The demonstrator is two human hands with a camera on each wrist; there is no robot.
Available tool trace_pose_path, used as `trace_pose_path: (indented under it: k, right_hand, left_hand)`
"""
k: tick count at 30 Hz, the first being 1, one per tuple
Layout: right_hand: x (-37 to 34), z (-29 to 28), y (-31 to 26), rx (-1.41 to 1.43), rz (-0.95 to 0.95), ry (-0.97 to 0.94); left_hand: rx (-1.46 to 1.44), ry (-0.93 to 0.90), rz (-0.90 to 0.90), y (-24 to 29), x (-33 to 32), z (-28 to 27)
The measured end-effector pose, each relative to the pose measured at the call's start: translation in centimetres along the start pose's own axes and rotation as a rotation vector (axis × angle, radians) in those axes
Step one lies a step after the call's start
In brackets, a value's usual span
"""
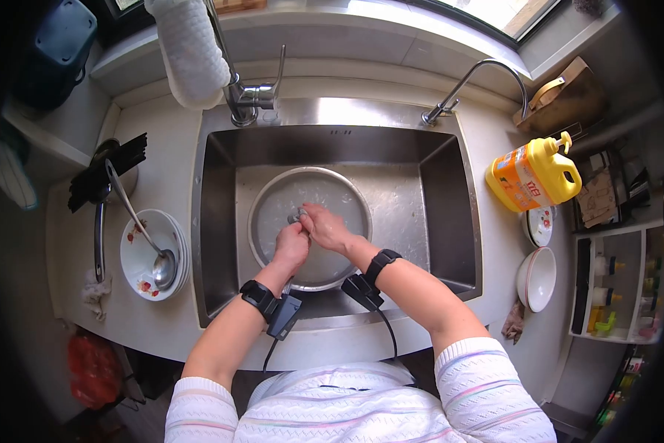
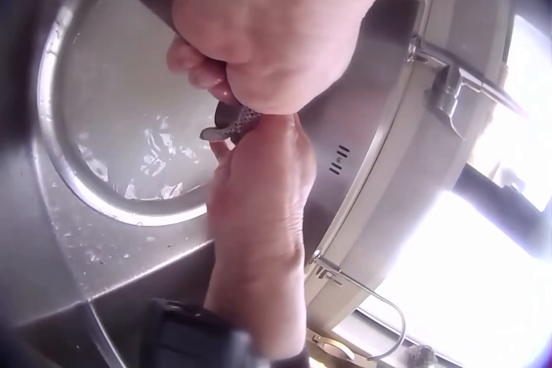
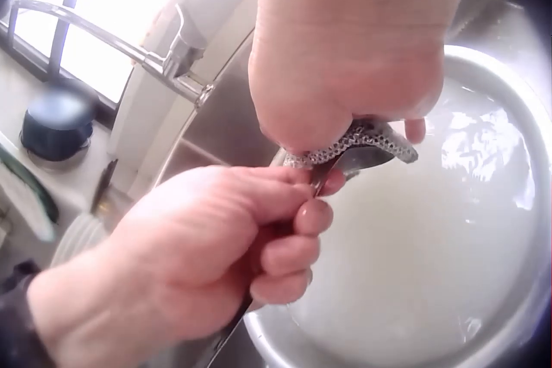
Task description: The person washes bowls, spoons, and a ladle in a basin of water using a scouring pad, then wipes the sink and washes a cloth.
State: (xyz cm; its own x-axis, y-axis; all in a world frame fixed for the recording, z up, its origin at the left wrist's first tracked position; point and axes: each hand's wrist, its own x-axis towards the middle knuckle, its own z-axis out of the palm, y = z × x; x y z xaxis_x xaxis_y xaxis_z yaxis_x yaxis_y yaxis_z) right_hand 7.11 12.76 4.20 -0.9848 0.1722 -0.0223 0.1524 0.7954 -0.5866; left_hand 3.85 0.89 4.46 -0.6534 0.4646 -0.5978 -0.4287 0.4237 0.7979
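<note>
Above a round metal basin (image 1: 256, 247) of cloudy water, both hands meet. The left hand (image 1: 293, 247) (image 3: 207, 243) grips a thin metal utensil by its handle (image 3: 226, 333), fingers curled round it. The right hand (image 1: 328, 227) (image 3: 345, 57) holds a grey mesh scrubber (image 3: 358, 139) against the utensil's dark, rounded head (image 3: 366, 159); most of its fingers are hidden behind the palm. In the left wrist view, the left hand (image 2: 276, 31) covers much of the utensil, and the right hand (image 2: 259, 187) touches the mesh (image 2: 245, 118) below it.
The basin stands in a steel sink (image 1: 402, 199) with two taps (image 1: 258, 96) (image 1: 439, 111) behind. Stacked bowls (image 1: 136, 262) with a ladle (image 1: 164, 269) are at left. A yellow pump bottle (image 1: 528, 177) and more bowls (image 1: 536, 279) stand at right.
</note>
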Motion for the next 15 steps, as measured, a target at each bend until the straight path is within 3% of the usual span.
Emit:
trace_pose_path:
  k: [2, 3, 5, 6, 8, 10, 12, 13, 15]
  right_hand:
    - [1.1, -0.9, 0.9, 0.304, 0.217, -0.312]
    - [1.4, -1.4, 1.6, 0.306, 0.222, -0.311]
    - [1.6, -2.4, 2.9, 0.615, 0.595, -0.449]
    - [1.1, -3.0, 2.9, 0.619, 0.593, -0.45]
    - [0.1, -4.4, 2.2, 1.118, 0.88, -0.403]
    - [0.2, -4.1, 2.3, 1.229, 0.896, -0.374]
    - [0.5, -4.0, 2.3, 1.516, 0.89, -0.159]
    - [0.7, -4.2, 2.2, 1.519, 0.889, -0.153]
    - [1.0, -4.5, 2.2, 1.67, 0.747, -0.099]
  left_hand:
    - [0.206, 0.096, 0.197, -1.3, 0.5, 0.4]
    - [0.208, 0.092, 0.196, -1.2, 0.1, 0.6]
    - [0.176, 0.072, 0.305, -0.5, -1.0, 0.3]
    - [0.18, 0.074, 0.304, -0.4, -1.0, -0.1]
    - [0.137, 0.006, 0.275, 0.2, -0.4, -1.0]
    - [0.103, -0.037, 0.248, 0.7, -0.4, -1.6]
    - [0.077, -0.085, 0.22, 1.4, -0.8, -2.0]
    - [0.091, -0.125, 0.18, 2.0, -1.1, -2.1]
    - [0.106, -0.171, 0.14, 2.5, -1.5, -2.0]
